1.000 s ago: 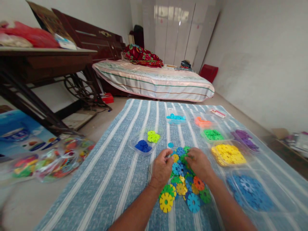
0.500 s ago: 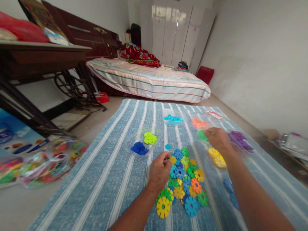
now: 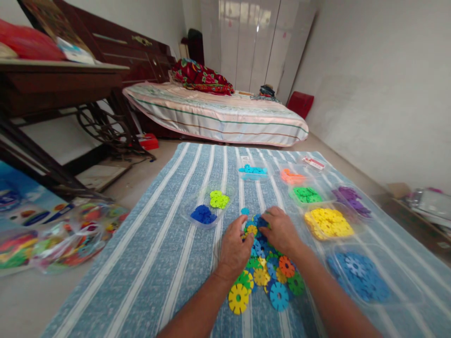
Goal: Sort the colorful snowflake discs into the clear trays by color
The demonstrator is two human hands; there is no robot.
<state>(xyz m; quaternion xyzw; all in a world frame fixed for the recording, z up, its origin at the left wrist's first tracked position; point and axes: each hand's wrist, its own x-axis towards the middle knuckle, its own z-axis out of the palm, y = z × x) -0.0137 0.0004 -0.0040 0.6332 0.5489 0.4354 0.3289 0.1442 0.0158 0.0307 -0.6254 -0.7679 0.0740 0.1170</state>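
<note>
Notched plastic discs in mixed colours lie in a loose pile on the striped cloth. My left hand rests at the pile's left edge, thumb and index finger curved with a gap between them. From the right, my right hand reaches onto the far end of the pile. Its fingertips touch discs beside a dark blue disc, thumb and fingers apart. A single light blue disc sits just beyond the hands. At the near end lie a yellow disc and a blue disc.
Clear tubs hold sorted discs: yellow discs, green discs, blue discs, purple discs, orange discs, cyan discs. Left, another holds lime discs and dark blue discs. A bed stands beyond.
My right hand has moved left from over the green discs' tub to the pile, uncovering the tubs on the right. My left hand stays near the same place, its fingers somewhat more apart.
</note>
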